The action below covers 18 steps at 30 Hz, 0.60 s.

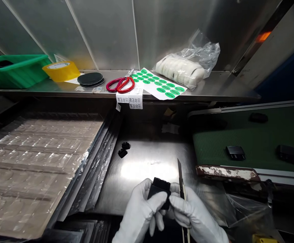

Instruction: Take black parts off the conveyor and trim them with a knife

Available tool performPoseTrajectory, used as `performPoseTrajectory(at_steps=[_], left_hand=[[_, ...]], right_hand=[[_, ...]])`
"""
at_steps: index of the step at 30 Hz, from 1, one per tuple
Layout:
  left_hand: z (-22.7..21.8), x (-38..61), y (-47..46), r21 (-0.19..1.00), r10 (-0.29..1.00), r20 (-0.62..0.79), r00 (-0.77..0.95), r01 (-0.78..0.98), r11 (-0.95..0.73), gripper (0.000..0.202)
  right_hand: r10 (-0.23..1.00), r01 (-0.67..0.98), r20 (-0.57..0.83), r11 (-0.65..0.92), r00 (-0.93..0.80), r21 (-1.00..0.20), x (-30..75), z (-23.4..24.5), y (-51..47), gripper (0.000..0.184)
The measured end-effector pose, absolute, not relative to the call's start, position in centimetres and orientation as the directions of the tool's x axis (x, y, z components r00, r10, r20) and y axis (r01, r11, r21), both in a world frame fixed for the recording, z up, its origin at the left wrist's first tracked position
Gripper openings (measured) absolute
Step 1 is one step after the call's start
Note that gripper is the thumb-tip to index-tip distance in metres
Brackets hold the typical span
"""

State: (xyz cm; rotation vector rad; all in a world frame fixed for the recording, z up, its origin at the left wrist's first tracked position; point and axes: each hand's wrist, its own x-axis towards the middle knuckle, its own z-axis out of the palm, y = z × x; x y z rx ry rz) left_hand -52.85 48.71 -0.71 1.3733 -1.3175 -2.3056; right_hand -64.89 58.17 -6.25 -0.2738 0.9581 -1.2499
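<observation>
Both my hands wear white gloves and meet low in the middle of the view. My left hand (142, 209) pinches a small black plastic part (159, 190) from the left. My right hand (191, 212) touches the same part with thumb and forefinger and also grips a utility knife (180, 179), its blade pointing up and away. Below them lies the shiny steel worktop (142, 168).
Two small black pieces (124, 150) lie on the worktop. Clear blister trays (35, 162) are stacked at left. A green conveyor belt (258, 141) at right carries black parts (235, 152). The shelf holds red scissors (120, 84), green stickers (159, 86), yellow tape (60, 70), a green bin (15, 71), a bag of white pads (185, 69).
</observation>
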Motion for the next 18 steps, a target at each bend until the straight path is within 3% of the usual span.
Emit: performPoseTrajectory(at_steps=[12,15,18], left_hand=[[-0.4,-53.8,48.2,0.748,-0.504,-0.638,-0.583,-0.312,-0.586,0.032],[-4.4,-51.6,48.2,0.798,-0.514,-0.578,-0.633,-0.307,-0.519,0.036],[-10.9,-45.7,49.6,0.701,-0.554,-0.712,-0.431,-0.408,-0.585,0.042]], right_hand=[[-0.878,0.653,-0.479,0.359,-0.007,-0.667,-65.3,-5.7,58.1,0.054],[-0.853,0.451,-0.5,0.392,-0.148,-0.802,-66.2,-8.0,58.0,0.045],[-0.762,0.065,-0.512,0.533,-0.397,-0.843,-68.0,-13.1,59.7,0.036]])
